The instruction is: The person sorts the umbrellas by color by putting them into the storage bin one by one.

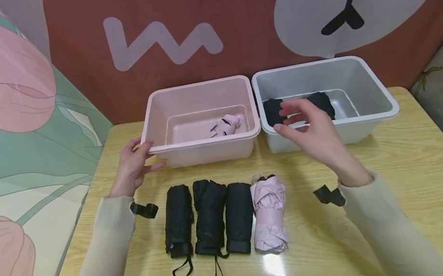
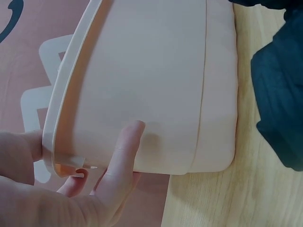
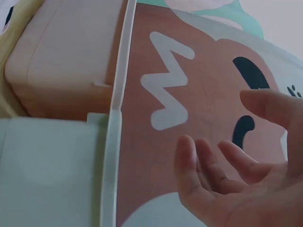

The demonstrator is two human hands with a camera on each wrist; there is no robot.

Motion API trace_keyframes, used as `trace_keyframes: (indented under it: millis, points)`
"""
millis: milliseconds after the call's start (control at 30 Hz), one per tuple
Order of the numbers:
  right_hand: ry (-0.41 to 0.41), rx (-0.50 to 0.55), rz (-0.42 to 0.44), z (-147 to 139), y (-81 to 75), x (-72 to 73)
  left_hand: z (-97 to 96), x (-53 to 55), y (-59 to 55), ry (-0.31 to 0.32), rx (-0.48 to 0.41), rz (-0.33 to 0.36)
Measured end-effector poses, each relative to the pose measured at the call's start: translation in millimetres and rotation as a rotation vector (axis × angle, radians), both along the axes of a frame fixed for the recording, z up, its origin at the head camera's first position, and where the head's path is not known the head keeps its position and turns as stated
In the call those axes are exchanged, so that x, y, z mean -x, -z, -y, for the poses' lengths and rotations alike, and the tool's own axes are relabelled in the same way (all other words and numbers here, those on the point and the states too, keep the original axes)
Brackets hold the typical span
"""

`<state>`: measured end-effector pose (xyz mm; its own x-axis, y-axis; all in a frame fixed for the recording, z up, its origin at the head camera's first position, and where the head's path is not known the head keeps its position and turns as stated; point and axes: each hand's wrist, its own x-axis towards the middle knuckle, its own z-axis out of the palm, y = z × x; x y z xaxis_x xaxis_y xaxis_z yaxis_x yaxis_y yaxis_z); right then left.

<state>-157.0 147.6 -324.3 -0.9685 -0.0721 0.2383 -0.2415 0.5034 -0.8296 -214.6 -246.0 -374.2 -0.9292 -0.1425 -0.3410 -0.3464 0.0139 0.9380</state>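
Observation:
My left hand (image 1: pixel 137 161) grips the front left corner of the pink bin (image 1: pixel 204 142). In the left wrist view its thumb (image 2: pixel 124 151) lies on the bin's outer wall (image 2: pixel 156 85) and the fingers curl behind the rim. A folded pink umbrella (image 1: pixel 225 125) lies inside that bin. My right hand (image 1: pixel 295 120) hovers open and empty over the front rim of the grey bin (image 1: pixel 376 114), which holds a black umbrella (image 1: pixel 323 102). In the right wrist view the right hand (image 3: pixel 236 179) is spread beside the grey rim (image 3: pixel 111 156).
Three folded black umbrellas (image 1: pixel 210 218) and a pink umbrella (image 1: pixel 270 213) lie in a row on the wooden table (image 1: pixel 406 165) in front of the bins. Patterned cloth walls stand behind and to the left. The table edges are near on both sides.

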Motion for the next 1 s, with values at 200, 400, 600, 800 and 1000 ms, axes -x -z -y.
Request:
trace_keyframes:
  millis: [200, 400, 600, 800, 1000]
  points:
    - [-0.043, -0.071, 0.006, -6.0, 2.8, -19.4, -0.4, 1.2, -0.1, -0.005, 0.011, 0.011]
    - [-0.125, -0.118, 0.101, -6.4, 31.1, -35.5, -0.2, 1.4, -0.1, -0.007, 0.006, 0.009]
    - [-0.181, -0.24, 0.293, -4.3, 72.9, -55.9, 0.4, 1.5, 0.3, -0.008, 0.008, 0.008]
    - [-0.225, -0.281, 0.47, 3.8, 96.2, -71.8, 0.4, 1.5, -0.1, 0.0, -0.004, 0.007]
    - [-0.222, -0.251, 0.504, 16.7, 108.7, -82.0, 0.4, 0.7, -0.6, 0.0, 0.002, 0.031]
